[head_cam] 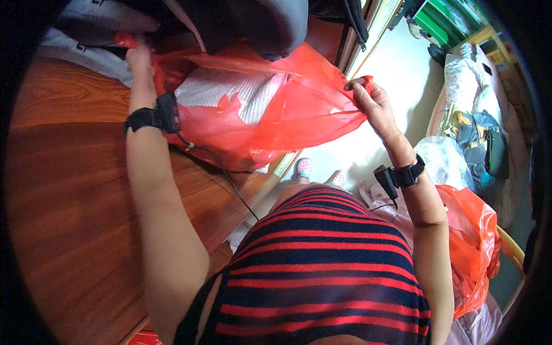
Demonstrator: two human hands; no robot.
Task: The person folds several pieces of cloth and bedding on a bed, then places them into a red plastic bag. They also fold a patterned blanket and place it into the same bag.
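A thin red plastic bag (pixel 302 129) is stretched between my two hands, its mouth spread wide. White ribbed fabric (pixel 215 88) lies inside it and shows through the opening. My right hand (pixel 376 103) pinches the bag's right handle, bunched between thumb and fingers. Out at the upper left, my left hand (pixel 139 54) grips another bunched part of the bag; its fingers are partly lost in shadow under dark clothing. The bag's underside is over the edge of a brown wooden surface (pixel 73 172).
Dark garments (pixel 258 21) hang just above the bag. Right of me, another red plastic bag (pixel 478 241) with pink cloth rests by a yellow chair frame (pixel 513 248). Clear plastic (pixel 444 157) and piled clothes (pixel 470 129) lie beyond. A thin cable (pixel 233 183) trails from my left wrist strap.
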